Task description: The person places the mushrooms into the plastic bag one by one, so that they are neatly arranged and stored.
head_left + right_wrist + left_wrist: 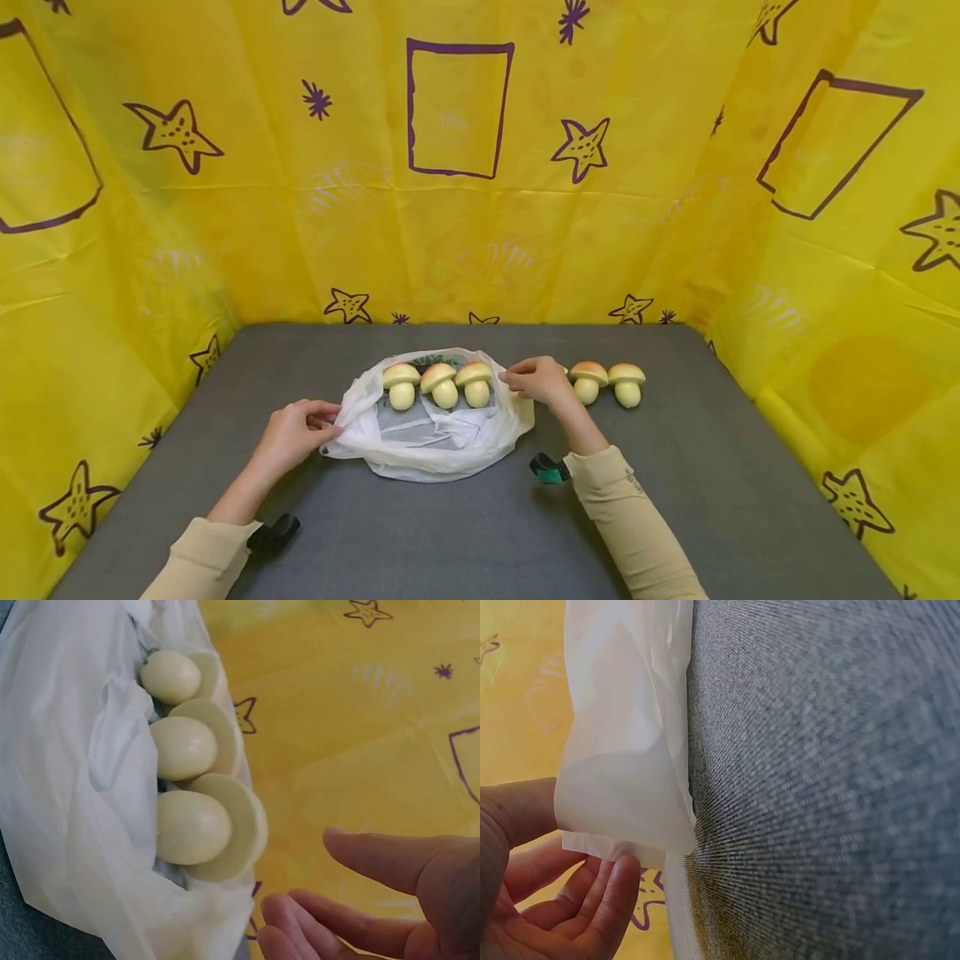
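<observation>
A white plastic bag (442, 462) lies spread on the table with its mouth wide. Three toy mushrooms (439, 386) with pale stems and yellow-orange caps sit side by side along its far part. At the bag's left edge, my left hand (298, 429) pinches the thin plastic between thumb and fingers. My right hand (542, 382) is at the bag's far right rim, beside the rightmost mushroom (474, 384) inside. In the right wrist view, its thumb (382, 859) and fingers stand apart with nothing between them.
Right of the bag stand more toy mushrooms (626, 385) in a row, one partly hidden behind my right hand. The dark grey table (435, 542) is enclosed by yellow cloth walls (465, 233) with purple drawings. Black straps (273, 533) hang at the wrists.
</observation>
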### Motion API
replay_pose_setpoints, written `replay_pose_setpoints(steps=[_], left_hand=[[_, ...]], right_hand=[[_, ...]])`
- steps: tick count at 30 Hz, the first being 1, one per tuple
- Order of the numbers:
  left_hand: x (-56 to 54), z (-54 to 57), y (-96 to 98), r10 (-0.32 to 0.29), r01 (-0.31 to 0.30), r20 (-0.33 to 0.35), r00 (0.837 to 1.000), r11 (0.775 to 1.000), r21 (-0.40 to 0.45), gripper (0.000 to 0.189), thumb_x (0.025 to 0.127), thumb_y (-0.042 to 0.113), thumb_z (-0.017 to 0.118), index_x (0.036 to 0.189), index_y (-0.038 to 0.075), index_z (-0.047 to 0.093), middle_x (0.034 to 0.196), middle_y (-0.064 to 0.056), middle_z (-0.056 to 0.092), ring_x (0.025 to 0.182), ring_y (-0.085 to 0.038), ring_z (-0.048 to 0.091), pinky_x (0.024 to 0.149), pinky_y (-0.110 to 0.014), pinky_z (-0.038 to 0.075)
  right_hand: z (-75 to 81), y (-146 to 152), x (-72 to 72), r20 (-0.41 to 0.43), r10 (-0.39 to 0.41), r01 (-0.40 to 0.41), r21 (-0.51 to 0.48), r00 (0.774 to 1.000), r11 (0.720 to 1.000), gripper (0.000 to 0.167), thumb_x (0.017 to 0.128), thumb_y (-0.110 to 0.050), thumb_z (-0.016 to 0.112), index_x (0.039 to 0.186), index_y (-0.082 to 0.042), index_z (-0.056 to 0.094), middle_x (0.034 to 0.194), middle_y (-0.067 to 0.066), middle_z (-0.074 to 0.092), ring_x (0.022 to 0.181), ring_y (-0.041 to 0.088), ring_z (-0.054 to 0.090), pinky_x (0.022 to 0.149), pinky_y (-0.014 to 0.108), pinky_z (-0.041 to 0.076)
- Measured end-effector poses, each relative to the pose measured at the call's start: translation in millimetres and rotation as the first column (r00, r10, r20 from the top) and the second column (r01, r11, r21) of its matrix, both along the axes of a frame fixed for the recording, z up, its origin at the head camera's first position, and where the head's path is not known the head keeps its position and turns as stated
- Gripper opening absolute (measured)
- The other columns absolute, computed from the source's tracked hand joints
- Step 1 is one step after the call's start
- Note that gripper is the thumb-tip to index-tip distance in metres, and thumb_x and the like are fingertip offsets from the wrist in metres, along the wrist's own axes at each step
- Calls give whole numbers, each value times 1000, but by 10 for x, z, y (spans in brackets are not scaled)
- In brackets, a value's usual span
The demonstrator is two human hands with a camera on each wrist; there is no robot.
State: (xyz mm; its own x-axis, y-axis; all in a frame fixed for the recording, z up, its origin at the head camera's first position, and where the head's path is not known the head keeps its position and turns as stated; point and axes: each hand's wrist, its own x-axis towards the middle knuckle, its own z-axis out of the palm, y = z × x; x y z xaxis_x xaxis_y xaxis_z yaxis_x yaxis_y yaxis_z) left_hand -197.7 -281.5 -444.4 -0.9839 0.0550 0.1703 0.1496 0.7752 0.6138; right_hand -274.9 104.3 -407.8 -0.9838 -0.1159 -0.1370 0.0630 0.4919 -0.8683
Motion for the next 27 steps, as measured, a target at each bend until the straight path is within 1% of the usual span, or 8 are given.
replay_pose_setpoints(steps=[5,8,12,15,17,19,24,27], left_hand=[[19,-3,11,17,-17,-8,1000,1000,-1,31,75,15,79,103,3,71,88,-8,66,74,-15,61,59,-20,48],[24,-15,12,19,-19,-9,1000,1000,-5,31,75,15,79,103,3,72,87,-8,66,74,-15,61,60,-20,48],[26,-40,1,16,-16,-4,1000,1000,-6,31,75,15,79,103,4,72,88,-7,66,75,-15,61,61,-20,49],[27,-52,-4,12,-12,-2,1000,1000,-8,31,75,16,79,103,4,72,88,-7,66,76,-15,61,61,-20,49],[24,-52,-5,10,-10,-5,1000,1000,-9,31,75,16,79,103,4,72,89,-7,67,76,-15,62,61,-21,49],[23,-46,-6,7,-7,-8,1000,1000,-9,32,75,16,79,103,4,72,89,-8,67,76,-15,62,62,-20,49],[23,-19,-3,6,-6,-7,1000,1000,-5,31,75,15,79,104,4,72,90,-8,67,77,-16,62,61,-20,49],[23,-3,3,8,-8,3,1000,1000,-1,32,76,15,78,104,4,71,90,-8,67,77,-16,62,62,-20,49]], right_hand=[[89,89,73,-48,10,-10,-1,999,1000,36,84,-28,71,108,-1,70,100,16,71,90,26,70,78,35,56],[153,148,119,-67,27,-28,-12,997,1000,37,86,-28,69,111,0,68,103,17,70,94,32,68,80,39,55],[220,236,170,-82,67,-69,-21,994,997,39,89,-25,67,115,3,65,107,21,68,94,31,68,82,43,54],[233,313,190,-90,89,-92,-29,992,995,41,90,-25,65,117,5,63,110,23,67,95,31,68,84,43,53],[229,364,201,-89,99,-102,-33,991,994,42,90,-26,64,119,5,62,113,23,66,101,35,65,87,45,52],[223,420,213,-95,109,-112,-26,989,993,43,91,-28,63,120,4,61,114,22,65,103,37,64,88,46,51],[224,534,253,-107,104,-105,-10,989,994,43,89,-30,65,119,1,63,112,20,67,101,33,65,86,43,53],[233,604,273,-120,100,-101,-1,988,995,42,89,-30,65,119,0,63,111,20,67,101,33,65,85,44,53]])
